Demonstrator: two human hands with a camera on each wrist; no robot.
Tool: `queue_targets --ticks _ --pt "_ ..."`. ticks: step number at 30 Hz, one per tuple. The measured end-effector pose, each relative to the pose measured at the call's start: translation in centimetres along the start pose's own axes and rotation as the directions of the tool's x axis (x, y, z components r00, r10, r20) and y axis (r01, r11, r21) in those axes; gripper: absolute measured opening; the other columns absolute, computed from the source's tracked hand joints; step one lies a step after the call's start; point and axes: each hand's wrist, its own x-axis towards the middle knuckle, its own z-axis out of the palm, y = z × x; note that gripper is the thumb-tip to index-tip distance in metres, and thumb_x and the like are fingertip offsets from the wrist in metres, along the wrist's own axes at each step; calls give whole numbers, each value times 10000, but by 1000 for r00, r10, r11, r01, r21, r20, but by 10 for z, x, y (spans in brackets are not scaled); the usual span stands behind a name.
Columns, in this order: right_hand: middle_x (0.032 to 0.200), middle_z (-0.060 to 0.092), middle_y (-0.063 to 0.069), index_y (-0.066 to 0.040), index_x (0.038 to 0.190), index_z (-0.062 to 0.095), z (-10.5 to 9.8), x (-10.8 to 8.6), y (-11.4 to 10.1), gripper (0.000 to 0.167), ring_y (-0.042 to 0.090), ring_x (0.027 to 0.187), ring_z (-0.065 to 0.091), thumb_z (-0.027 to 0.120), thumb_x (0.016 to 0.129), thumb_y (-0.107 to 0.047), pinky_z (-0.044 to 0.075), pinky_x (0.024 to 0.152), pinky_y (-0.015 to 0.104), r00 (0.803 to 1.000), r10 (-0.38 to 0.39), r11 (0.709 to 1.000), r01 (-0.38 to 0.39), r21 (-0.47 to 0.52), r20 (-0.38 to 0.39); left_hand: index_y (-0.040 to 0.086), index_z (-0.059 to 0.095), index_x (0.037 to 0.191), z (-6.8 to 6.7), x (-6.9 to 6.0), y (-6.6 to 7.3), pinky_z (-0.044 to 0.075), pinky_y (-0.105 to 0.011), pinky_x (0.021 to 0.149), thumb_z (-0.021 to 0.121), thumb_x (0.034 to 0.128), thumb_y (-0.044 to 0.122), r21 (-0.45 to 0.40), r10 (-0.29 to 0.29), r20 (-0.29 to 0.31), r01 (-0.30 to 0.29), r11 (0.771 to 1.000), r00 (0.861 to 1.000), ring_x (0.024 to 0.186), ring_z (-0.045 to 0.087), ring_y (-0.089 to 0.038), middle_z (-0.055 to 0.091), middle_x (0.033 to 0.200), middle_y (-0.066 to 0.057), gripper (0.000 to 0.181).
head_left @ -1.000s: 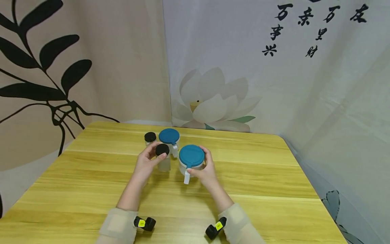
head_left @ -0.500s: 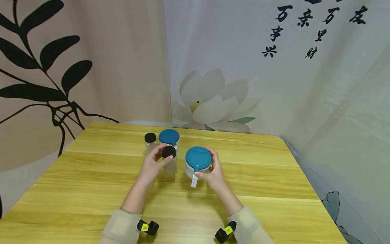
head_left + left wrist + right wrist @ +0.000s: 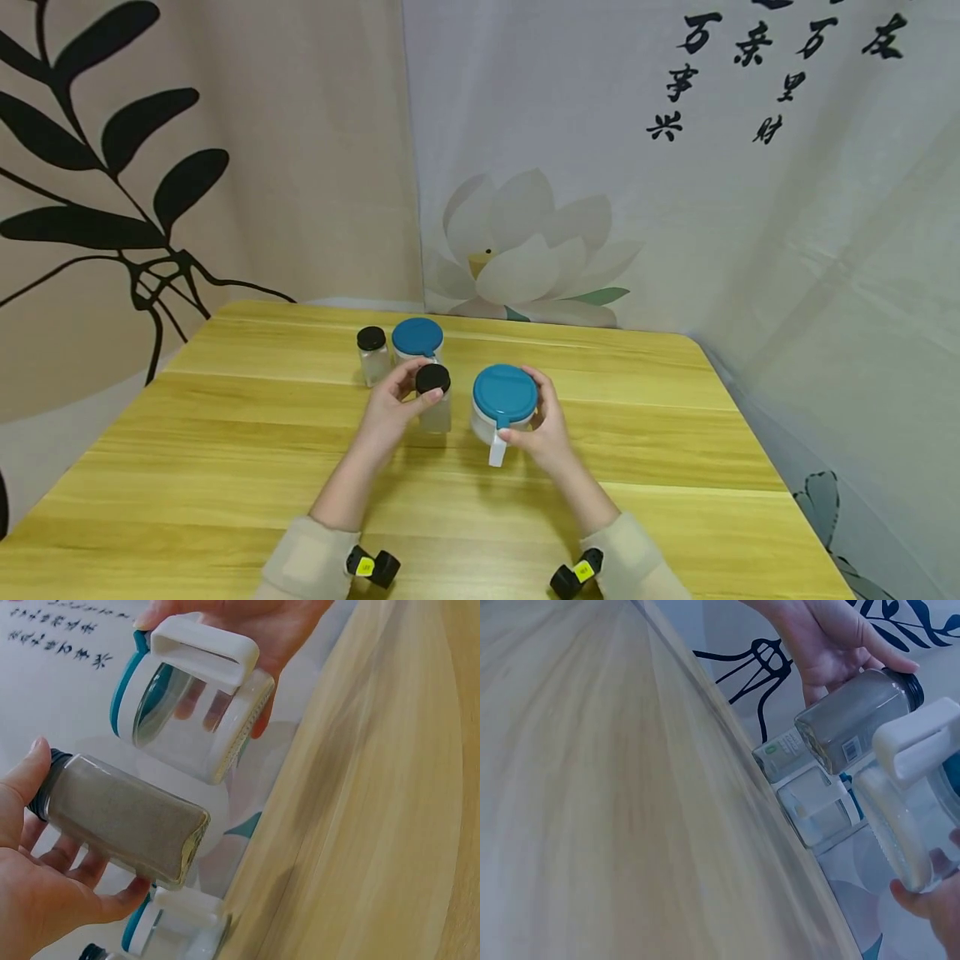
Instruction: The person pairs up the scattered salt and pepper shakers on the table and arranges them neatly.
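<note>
The standing jar (image 3: 417,336), with blue lid, is on the wooden table (image 3: 675,467), and from it I tell the other places. Nearer to the person than this jar, the left hand (image 3: 390,417) pinches the raised bottle (image 3: 434,410) close to its black cap, with the thumb on one side and the fingers on the other. Nearer also, but to the right of the standing jar, the right hand (image 3: 549,427) grips the raised jar (image 3: 504,400), its blue lid upward and its white handle (image 3: 497,448) toward the person; the thumb is at the handle's top. Both held things are above the table, apart from each other. Just left of the standing jar there is the standing bottle (image 3: 374,360), also black-capped; whether these two touch, I cannot tell. Behind the standing jar hangs a cloth (image 3: 600,83) with a printed lotus (image 3: 536,258).
</note>
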Motion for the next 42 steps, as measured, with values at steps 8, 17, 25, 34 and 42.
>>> queue_targets --ticks 8,17,25,34,42 --pt "1365 440 191 -44 1435 313 -10 -3 -4 964 247 1212 457 867 682 -276 371 1005 318 1000 -8 1000 8 27 2 62 561 1277 8 -3 0 457 -306 824 725 841 18 -10 1 -3 -1 1000 1000 1017 527 -239 570 1112 -107 468" --pt "1371 437 195 12 1435 284 -20 -6 -6 973 239 1212 464 861 690 -233 374 1006 303 1000 -18 999 17 28 10 53 574 1251 19 -6 0 455 -323 831 736 819 -5 -16 0 -5 0 1000 1000 1038 527 -244 576 1166 -96 465" --pt "1359 446 182 35 1435 271 -30 -11 -7 974 231 1208 467 860 693 -195 370 1009 296 999 -24 999 24 28 22 73 593 1238 28 -7 -2 453 -318 828 757 807 14 7 -25 8 25 1000 1000 1042 534 -244 591 1131 -87 465" --pt "1334 459 158 59 1420 268 -42 -15 -7 934 223 1192 475 842 718 -163 385 998 282 996 -75 996 73 47 57 47 586 1245 37 -9 -2 464 -311 823 757 806 11 -2 -19 24 19 1000 1000 1001 523 -234 578 1085 -79 472" --pt "1337 467 141 68 1423 253 -50 -19 -9 920 222 1192 480 828 729 -119 389 997 286 993 -86 996 84 33 76 41 597 1221 45 -7 -5 421 -427 929 751 797 -25 -2 -6 34 6 1000 999 980 522 -219 594 1053 -64 456"
